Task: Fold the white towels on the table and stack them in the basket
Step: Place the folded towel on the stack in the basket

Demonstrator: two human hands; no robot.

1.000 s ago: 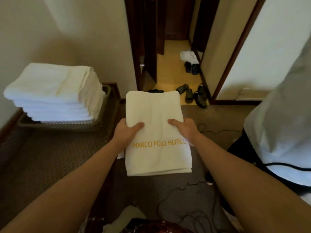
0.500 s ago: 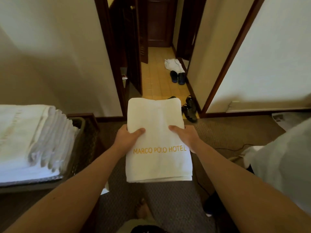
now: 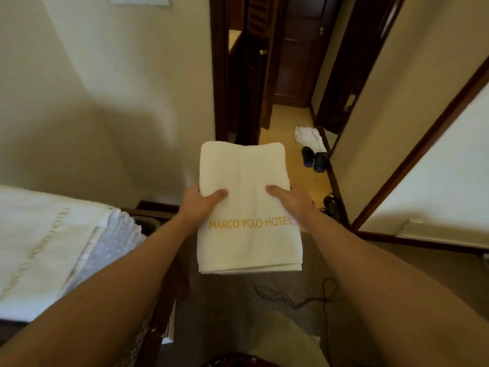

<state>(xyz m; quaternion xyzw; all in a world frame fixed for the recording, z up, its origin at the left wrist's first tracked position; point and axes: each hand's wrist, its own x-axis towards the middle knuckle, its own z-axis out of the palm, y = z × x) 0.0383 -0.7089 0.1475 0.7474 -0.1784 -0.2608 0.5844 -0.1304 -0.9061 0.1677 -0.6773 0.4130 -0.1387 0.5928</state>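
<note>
A folded white towel (image 3: 248, 181) with gold "MARCO POLO HOTEL" lettering is held flat in the air in front of me. My left hand (image 3: 199, 205) grips its left edge, thumb on top. My right hand (image 3: 292, 201) grips its right edge the same way. At the left a tall stack of folded white towels (image 3: 45, 247) sits in a dark basket (image 3: 148, 223), of which only a bit of rim shows. The held towel is to the right of the stack and apart from it.
A dark wooden table edge (image 3: 164, 311) runs under my left arm. Black cables (image 3: 304, 298) lie on the carpet below. Ahead is a doorway with a tiled hall, a white cloth (image 3: 309, 135) and dark shoes (image 3: 313, 160) on its floor. Walls stand left and right.
The view has swung up and to the right; the towel stack has slid to the left edge and looms closer. Both hands keep the same hold on the folded towel.
</note>
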